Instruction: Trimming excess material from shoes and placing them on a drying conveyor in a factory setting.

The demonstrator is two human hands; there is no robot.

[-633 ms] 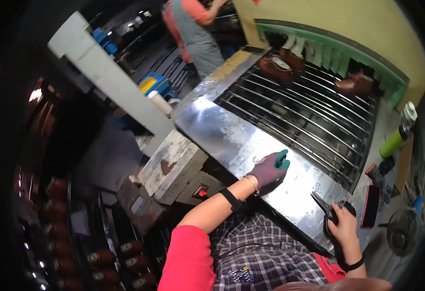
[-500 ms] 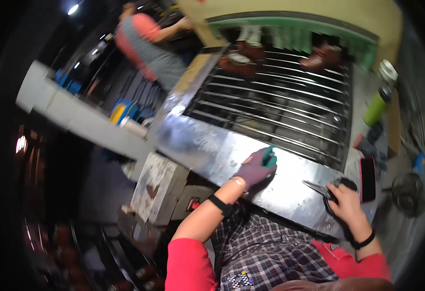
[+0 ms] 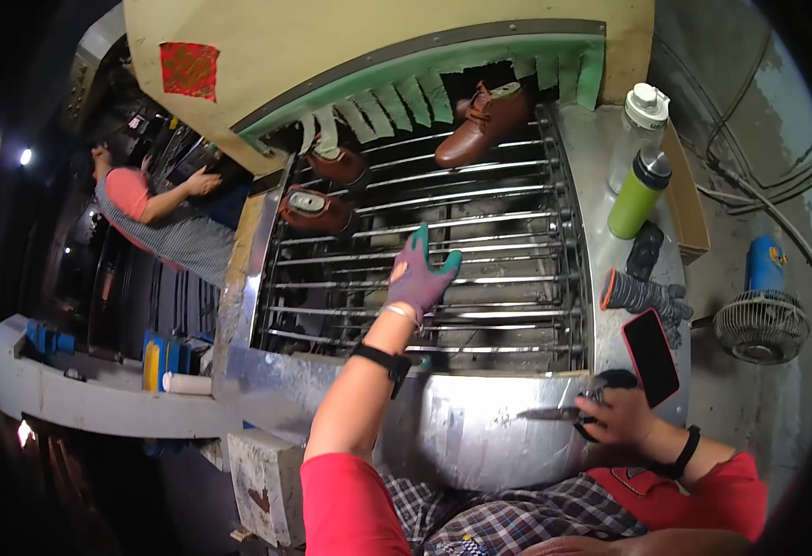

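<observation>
My left hand (image 3: 423, 278), in a purple glove with green fingertips, stretches over the bar conveyor (image 3: 480, 222) with its fingers apart and holds nothing. Low over the metal ledge (image 3: 480, 398), my bare right hand (image 3: 621, 413) grips a pair of scissors (image 3: 547, 413), their blades pointing left. Beyond my left hand, a brown lace-up shoe (image 3: 486, 127) rests on the bars at the far right. At the far left are another brown shoe (image 3: 317, 211) and a second brown shoe (image 3: 339, 168) behind it, partly under pale green curtain strips.
On the right ledge stand a green bottle (image 3: 638, 199) and a clear bottle (image 3: 645, 111); nearer lie a grey glove (image 3: 642, 295) and a phone (image 3: 651, 357). A fan (image 3: 762, 326) is further right. At the far left a person (image 3: 160, 213) in a checked apron works.
My left hand has reached away from the ledge out over the bars, its fingers spreading. My right hand still holds the scissors. The view has turned, bringing the shoes closer.
</observation>
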